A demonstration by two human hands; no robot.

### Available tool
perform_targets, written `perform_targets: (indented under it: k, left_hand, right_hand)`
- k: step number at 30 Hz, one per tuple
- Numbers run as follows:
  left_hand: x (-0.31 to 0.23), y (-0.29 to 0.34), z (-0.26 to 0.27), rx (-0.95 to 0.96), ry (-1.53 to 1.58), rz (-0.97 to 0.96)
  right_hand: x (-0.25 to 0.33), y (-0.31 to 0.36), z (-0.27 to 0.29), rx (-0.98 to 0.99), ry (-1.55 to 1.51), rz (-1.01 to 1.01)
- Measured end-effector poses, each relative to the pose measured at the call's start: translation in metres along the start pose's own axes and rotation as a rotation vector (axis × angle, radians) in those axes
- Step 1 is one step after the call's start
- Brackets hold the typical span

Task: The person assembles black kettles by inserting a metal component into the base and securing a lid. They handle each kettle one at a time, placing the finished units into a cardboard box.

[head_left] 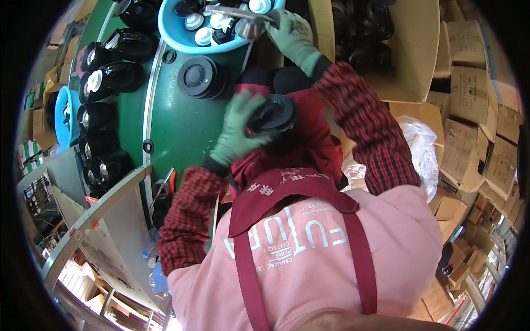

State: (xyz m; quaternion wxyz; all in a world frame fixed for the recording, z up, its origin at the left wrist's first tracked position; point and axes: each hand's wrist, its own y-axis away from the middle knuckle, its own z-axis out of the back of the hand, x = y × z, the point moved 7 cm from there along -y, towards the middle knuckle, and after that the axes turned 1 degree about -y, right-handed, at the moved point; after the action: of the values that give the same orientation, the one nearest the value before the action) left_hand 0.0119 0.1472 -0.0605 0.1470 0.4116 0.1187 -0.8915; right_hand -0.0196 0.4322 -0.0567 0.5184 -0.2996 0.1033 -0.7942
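Observation:
My left hand, in a pale green glove, grips the side of a round black plastic part with a raised bar across its top. That part rests over my lap, and the fingers are slightly blurred. My right hand, gloved the same way, is closed on the dark end of a metal tool. The tool has a flat bar and a short round head, and sits over the rim of a light blue basin. White caps and black pieces lie in the basin. Another round black part stands on the green table.
Several glossy black vessels line the table's left side. Two small black rings lie near the metal strip. An open carton of black parts stands at right, with stacked boxes beyond. A metal frame is at lower left.

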Motion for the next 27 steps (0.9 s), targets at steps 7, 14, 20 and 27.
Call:
perform_targets:
  k: [7,14,20,27]
  left_hand:
    - [-0.063,0.069,0.038,-0.243,-0.068,-0.135]
    - [0.154,0.214,0.081,-0.732,1.108,0.556]
    - [0.197,0.17,0.064,-0.344,0.942,0.7]
    - [0.262,0.21,0.038,-0.251,1.132,0.804]
  right_hand:
    - [-0.015,-0.106,-0.107,0.151,0.322,0.049]
    - [-0.043,-0.108,-0.15,0.437,0.782,0.034]
    - [0.037,-0.062,-0.049,-0.005,-0.335,-0.068]
    - [0.28,0.088,-0.033,0.588,-0.634,0.403]
